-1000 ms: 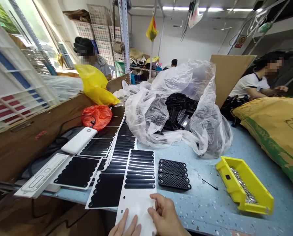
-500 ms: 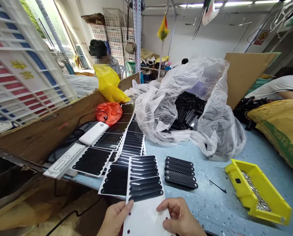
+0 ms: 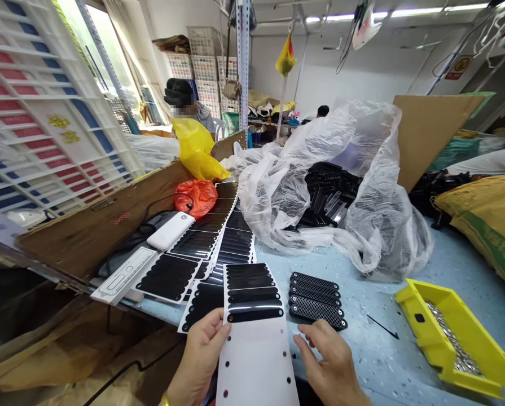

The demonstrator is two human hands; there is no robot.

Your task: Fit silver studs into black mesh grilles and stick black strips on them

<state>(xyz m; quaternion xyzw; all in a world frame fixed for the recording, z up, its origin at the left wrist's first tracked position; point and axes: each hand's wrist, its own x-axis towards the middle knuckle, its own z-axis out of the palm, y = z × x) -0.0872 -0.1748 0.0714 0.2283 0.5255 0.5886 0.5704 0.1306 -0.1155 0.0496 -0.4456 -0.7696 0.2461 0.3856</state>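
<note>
My left hand (image 3: 199, 355) pinches the left edge of a white backing sheet (image 3: 256, 361) between thumb and fingers. Glossy black sticker strips (image 3: 252, 277) cover its upper part; the lower part is bare white with small dark dots along both sides. My right hand (image 3: 332, 363) is just off the sheet's right edge, thumb and bent fingers apart, with nothing visible between them. Beyond it, several black textured bars (image 3: 315, 299) with a hole at each end lie side by side on the blue table (image 3: 273, 256).
More black sticker sheets (image 3: 165, 276) and a white power bank (image 3: 170, 231) lie at left. A clear plastic bag (image 3: 273, 192) holds black parts (image 3: 326, 194). At right are a thin black hex key (image 3: 382, 326) and a yellow bin (image 3: 432, 344) of small metal pieces.
My right hand has moved off the sheet to its right. My left hand has shifted up along the edge, and the sheet now lies flatter. The view has turned slightly left.
</note>
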